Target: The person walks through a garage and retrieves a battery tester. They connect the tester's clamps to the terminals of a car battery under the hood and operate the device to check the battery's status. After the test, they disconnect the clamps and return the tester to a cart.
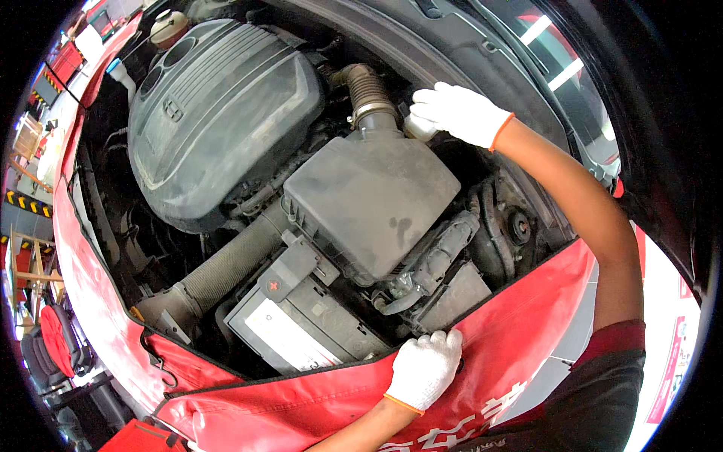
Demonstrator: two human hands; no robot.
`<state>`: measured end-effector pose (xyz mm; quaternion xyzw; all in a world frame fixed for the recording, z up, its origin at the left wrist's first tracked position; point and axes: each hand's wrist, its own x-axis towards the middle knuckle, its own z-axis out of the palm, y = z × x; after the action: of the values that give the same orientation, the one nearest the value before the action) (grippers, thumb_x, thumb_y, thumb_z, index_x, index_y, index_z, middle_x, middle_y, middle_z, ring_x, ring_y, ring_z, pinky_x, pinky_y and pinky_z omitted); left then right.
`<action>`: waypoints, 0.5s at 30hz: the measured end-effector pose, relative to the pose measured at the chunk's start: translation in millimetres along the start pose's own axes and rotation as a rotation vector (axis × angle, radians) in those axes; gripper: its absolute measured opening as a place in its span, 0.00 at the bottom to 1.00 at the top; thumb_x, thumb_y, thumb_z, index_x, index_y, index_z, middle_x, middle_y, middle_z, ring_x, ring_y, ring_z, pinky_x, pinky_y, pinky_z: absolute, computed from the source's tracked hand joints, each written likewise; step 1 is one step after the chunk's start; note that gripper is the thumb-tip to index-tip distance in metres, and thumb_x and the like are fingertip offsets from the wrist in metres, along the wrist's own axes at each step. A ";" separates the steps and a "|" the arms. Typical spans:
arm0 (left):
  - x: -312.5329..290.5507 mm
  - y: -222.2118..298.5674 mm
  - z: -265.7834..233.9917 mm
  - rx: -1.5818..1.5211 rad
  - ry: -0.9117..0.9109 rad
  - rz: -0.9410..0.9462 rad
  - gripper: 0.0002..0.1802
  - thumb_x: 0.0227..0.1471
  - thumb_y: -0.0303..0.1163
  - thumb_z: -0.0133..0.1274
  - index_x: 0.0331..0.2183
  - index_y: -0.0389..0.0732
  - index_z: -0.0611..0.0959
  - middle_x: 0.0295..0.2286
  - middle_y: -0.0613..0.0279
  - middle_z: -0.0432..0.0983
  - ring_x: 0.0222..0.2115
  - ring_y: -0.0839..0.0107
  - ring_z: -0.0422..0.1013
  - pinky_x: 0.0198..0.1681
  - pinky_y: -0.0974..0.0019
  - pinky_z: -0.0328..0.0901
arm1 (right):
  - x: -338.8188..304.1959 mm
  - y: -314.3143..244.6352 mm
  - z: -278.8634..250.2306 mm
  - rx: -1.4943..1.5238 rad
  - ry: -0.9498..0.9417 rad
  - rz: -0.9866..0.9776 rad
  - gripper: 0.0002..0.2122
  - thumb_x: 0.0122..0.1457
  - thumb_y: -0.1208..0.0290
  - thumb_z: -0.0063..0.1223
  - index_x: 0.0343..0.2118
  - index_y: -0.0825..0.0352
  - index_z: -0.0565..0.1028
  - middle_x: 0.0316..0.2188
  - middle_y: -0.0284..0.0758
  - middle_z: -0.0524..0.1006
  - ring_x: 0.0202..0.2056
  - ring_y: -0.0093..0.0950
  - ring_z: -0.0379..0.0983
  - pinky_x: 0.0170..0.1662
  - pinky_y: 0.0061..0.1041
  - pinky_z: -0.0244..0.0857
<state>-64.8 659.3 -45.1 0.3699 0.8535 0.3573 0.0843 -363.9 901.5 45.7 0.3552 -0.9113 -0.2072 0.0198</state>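
Note:
My right hand (463, 114), in a white knit glove, reaches to the back of the engine bay. Its fingers curl over a rounded off-white reservoir (420, 129), beside the black air filter box (373, 200). The thumb is hidden, so the exact grip does not show. Near the front, my left hand (425, 371), gloved alike, has its fingers bent closed at the edge of the red fender cover (301, 403). The car battery (301, 324), with a white label and a red plus mark on its terminal cover, sits left of that hand.
A large black engine cover (226, 120) fills the left of the bay. A ribbed intake hose (367, 92) and a wide duct (226, 260) join the filter box. The raised hood (663, 151) borders the right side. A blue-capped filler neck (120, 74) stands far left.

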 end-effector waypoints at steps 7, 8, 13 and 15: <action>2.6 -2.6 -6.8 -0.153 -0.023 -0.025 0.08 0.54 0.37 0.53 0.32 0.42 0.77 0.19 0.56 0.73 0.20 0.59 0.74 0.23 0.57 0.69 | 13.8 -10.6 1.4 0.327 -0.142 0.478 0.18 0.57 0.67 0.49 0.49 0.70 0.71 0.41 0.48 0.74 0.45 0.46 0.71 0.50 0.39 0.65; 2.8 -3.1 -6.7 -0.173 -0.023 -0.024 0.08 0.54 0.37 0.53 0.32 0.42 0.77 0.19 0.56 0.73 0.20 0.59 0.74 0.23 0.57 0.69 | 8.9 -9.5 2.2 0.308 -0.112 0.415 0.16 0.58 0.69 0.47 0.47 0.68 0.71 0.39 0.46 0.73 0.43 0.46 0.72 0.49 0.39 0.66; 4.4 -2.3 -9.8 -0.176 -0.025 -0.035 0.08 0.54 0.37 0.53 0.31 0.42 0.77 0.19 0.55 0.73 0.20 0.58 0.74 0.23 0.57 0.69 | 5.0 -7.6 2.6 0.127 -0.052 0.132 0.12 0.57 0.73 0.45 0.45 0.65 0.70 0.35 0.43 0.71 0.40 0.45 0.71 0.43 0.39 0.66; 4.1 -2.0 -9.7 -0.180 -0.027 -0.031 0.08 0.54 0.37 0.53 0.32 0.42 0.77 0.19 0.56 0.73 0.20 0.57 0.74 0.23 0.57 0.69 | 7.5 -10.0 -2.9 0.166 -0.107 0.298 0.12 0.56 0.65 0.48 0.39 0.66 0.74 0.32 0.43 0.74 0.37 0.44 0.74 0.41 0.39 0.68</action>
<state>-72.7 655.9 -38.9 0.3524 0.8223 0.4263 0.1341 -362.6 888.9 43.6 0.2051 -0.9676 -0.1445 -0.0278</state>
